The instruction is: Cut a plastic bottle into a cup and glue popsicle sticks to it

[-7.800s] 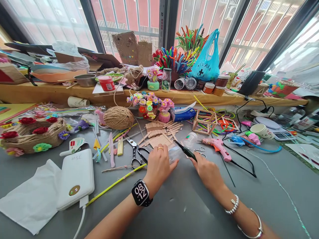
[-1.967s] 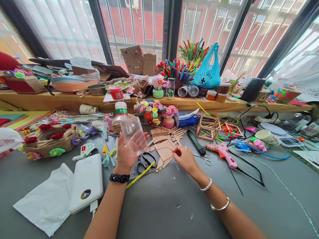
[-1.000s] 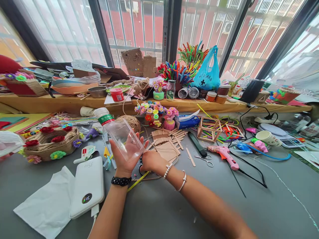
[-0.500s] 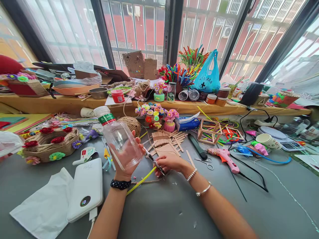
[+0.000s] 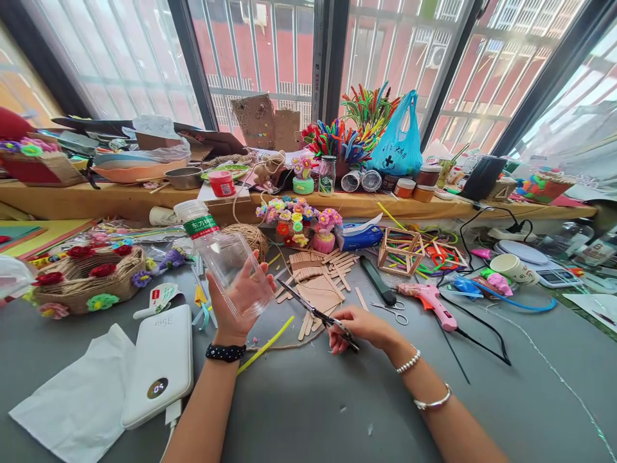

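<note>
My left hand (image 5: 240,302) is closed round a clear plastic bottle (image 5: 222,258) with a green label and white cap. The bottle is tilted, its cap up and to the left, its open cut end down by my palm. My right hand (image 5: 362,326) grips black-handled scissors (image 5: 315,312), blades pointing up-left toward the bottle. Under the scissors lie several wooden craft sticks (image 5: 319,276) on the grey table (image 5: 308,411). A yellow pipe cleaner (image 5: 266,344) lies between my wrists.
A white power bank (image 5: 159,364) and white paper (image 5: 77,402) lie at the left, near a woven basket with flowers (image 5: 83,278). A black utility knife (image 5: 378,281), small scissors (image 5: 391,310) and a pink glue gun (image 5: 428,297) with a black cord sit to the right. Twine ball (image 5: 250,236) behind.
My right hand picked the scissors up off the table and drew back to the right with them. The left hand raised the bottle and tilted it.
</note>
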The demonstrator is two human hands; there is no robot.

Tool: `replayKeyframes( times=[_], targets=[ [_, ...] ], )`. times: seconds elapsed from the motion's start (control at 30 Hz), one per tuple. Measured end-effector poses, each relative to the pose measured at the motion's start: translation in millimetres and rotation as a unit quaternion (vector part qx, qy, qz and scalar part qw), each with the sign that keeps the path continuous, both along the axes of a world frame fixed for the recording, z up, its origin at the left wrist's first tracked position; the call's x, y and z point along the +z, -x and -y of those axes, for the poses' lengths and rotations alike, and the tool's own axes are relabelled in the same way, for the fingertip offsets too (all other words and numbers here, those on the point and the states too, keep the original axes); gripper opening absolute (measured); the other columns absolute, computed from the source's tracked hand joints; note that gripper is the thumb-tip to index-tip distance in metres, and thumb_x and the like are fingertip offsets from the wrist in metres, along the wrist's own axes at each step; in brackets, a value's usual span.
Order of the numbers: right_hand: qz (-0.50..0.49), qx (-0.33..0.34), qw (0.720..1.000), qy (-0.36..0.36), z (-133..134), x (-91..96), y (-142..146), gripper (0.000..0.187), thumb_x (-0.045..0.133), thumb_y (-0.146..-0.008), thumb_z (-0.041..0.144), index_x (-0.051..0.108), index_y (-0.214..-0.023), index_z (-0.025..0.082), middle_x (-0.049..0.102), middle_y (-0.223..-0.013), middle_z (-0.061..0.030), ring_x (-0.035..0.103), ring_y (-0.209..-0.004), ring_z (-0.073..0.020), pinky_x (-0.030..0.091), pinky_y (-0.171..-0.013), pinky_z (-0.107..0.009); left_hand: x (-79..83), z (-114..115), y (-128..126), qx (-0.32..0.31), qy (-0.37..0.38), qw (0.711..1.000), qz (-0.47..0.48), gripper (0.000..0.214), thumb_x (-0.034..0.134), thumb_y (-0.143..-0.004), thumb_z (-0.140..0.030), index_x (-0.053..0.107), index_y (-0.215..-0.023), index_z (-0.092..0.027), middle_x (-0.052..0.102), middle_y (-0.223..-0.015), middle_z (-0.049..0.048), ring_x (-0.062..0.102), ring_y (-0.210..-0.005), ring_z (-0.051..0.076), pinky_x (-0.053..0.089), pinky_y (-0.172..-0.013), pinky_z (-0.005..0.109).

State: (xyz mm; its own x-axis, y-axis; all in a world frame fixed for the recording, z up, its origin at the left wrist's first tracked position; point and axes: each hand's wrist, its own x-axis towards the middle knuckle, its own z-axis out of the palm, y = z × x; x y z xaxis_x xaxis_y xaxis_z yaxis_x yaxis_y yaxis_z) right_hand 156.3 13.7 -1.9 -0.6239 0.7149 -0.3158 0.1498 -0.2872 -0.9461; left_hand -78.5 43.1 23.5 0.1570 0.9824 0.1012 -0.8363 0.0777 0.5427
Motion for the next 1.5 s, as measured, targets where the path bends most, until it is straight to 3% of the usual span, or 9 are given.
replayKeyframes(
  times=[0.2, 0.5, 0.7, 0.83, 1.03, 1.17, 1.27, 1.37, 1.5],
  targets=[
    [0.002, -0.009, 1.000, -0.015, 6.3, 11.7, -23.5, 0.032, 0.060, -0.066, 0.045, 0.054, -0.062, 0.014, 0.061, -0.060, -0.0003, 0.060, -0.054, -0.0120, 0.045, -0.052, -0.022, 2.0, -3.4, 3.5, 0.030, 0.014, 0.999, -0.013, 0.065, 0.050, -0.061, -0.068, 0.056, -0.106, -0.021, 0.066, -0.086, 0.0026, 0.060, -0.074, 0.018, 0.048, -0.068, 0.031],
    [-0.052, -0.163, 0.981, -0.090, 21.3, 17.7, -48.2, 0.027, 0.060, -0.070, 0.042, 0.061, -0.075, 0.015, 0.066, -0.078, -0.0066, 0.063, -0.073, -0.0167, 0.048, -0.067, -0.028, -1.8, -3.4, -8.3, 0.019, -0.054, 0.982, -0.180, 0.050, 0.056, -0.070, -0.043, 0.049, -0.115, -0.022, 0.057, -0.112, 0.0068, 0.053, -0.103, 0.023, 0.038, -0.090, 0.037],
    [-0.072, -0.237, 0.956, -0.158, 22.1, 18.0, -49.2, 0.037, 0.059, -0.070, 0.047, 0.061, -0.090, 0.016, 0.064, -0.100, -0.0114, 0.060, -0.091, -0.0220, 0.044, -0.084, -0.037, -7.8, 0.8, -27.0, 0.088, -0.058, 0.895, -0.433, 0.055, 0.068, -0.061, -0.033, 0.049, -0.111, -0.018, 0.055, -0.111, 0.0089, 0.053, -0.099, 0.025, 0.040, -0.088, 0.038],
    [-0.093, -0.261, 0.940, -0.199, 22.3, 16.9, -47.2, 0.040, 0.057, -0.068, 0.054, 0.060, -0.088, 0.020, 0.061, -0.104, -0.0110, 0.058, -0.095, -0.0242, 0.043, -0.086, -0.038, -10.7, 7.3, -41.5, 0.107, -0.089, 0.857, -0.496, 0.055, 0.073, -0.055, -0.030, 0.050, -0.105, -0.021, 0.053, -0.114, 0.0077, 0.052, -0.102, 0.025, 0.039, -0.089, 0.038],
    [-0.053, -0.261, 0.938, -0.220, 26.3, 21.3, -45.1, 0.043, 0.051, -0.067, 0.061, 0.057, -0.084, 0.022, 0.060, -0.107, -0.0122, 0.056, -0.098, -0.0258, 0.043, -0.086, -0.038, -9.0, 12.6, -48.5, -0.012, -0.060, 0.920, -0.388, 0.059, 0.070, -0.059, -0.039, 0.043, -0.108, -0.021, 0.061, -0.105, 0.0106, 0.060, -0.091, 0.023, 0.043, -0.081, 0.037],
    [-0.040, -0.257, 0.937, -0.234, 27.7, 22.1, -46.7, 0.046, 0.051, -0.067, 0.063, 0.056, -0.086, 0.022, 0.059, -0.107, -0.0126, 0.055, -0.098, -0.0263, 0.043, -0.085, -0.038, -8.4, 8.9, -45.4, -0.041, -0.022, 0.951, -0.306, 0.064, 0.053, -0.062, -0.065, 0.044, -0.106, -0.019, 0.064, -0.093, 0.0111, 0.063, -0.076, 0.023, 0.046, -0.069, 0.036],
    [-0.026, -0.258, 0.932, -0.254, 27.5, 22.2, -51.6, 0.043, 0.051, -0.069, 0.060, 0.055, -0.087, 0.021, 0.061, -0.101, -0.0117, 0.056, -0.096, -0.0259, 0.043, -0.084, -0.039, -9.3, 6.9, -44.7, -0.056, 0.011, 0.959, -0.278, 0.057, 0.046, -0.070, -0.062, 0.045, -0.107, -0.019, 0.063, -0.096, 0.0105, 0.062, -0.080, 0.022, 0.046, -0.071, 0.036],
    [0.018, -0.243, 0.928, -0.282, 26.4, 24.0, -60.7, 0.039, 0.052, -0.071, 0.057, 0.054, -0.082, 0.019, 0.061, -0.094, -0.0091, 0.056, -0.092, -0.0243, 0.044, -0.081, -0.038, -9.5, 6.4, -42.4, 0.006, 0.022, 0.941, -0.338, 0.054, 0.059, -0.067, -0.050, 0.048, -0.111, -0.020, 0.061, -0.101, 0.0087, 0.059, -0.088, 0.022, 0.043, -0.078, 0.036],
    [0.104, -0.194, 0.925, -0.310, 25.7, 28.2, -76.6, 0.038, 0.059, -0.065, 0.054, 0.054, -0.081, 0.019, 0.060, -0.089, -0.0072, 0.055, -0.089, -0.0232, 0.044, -0.080, -0.035, -8.5, 5.6, -36.0, 0.159, 0.010, 0.871, -0.465, 0.048, 0.068, -0.061, -0.041, 0.058, -0.102, -0.018, 0.060, -0.104, 0.0075, 0.051, -0.104, 0.024, 0.036, -0.088, 0.032]
  ],
)
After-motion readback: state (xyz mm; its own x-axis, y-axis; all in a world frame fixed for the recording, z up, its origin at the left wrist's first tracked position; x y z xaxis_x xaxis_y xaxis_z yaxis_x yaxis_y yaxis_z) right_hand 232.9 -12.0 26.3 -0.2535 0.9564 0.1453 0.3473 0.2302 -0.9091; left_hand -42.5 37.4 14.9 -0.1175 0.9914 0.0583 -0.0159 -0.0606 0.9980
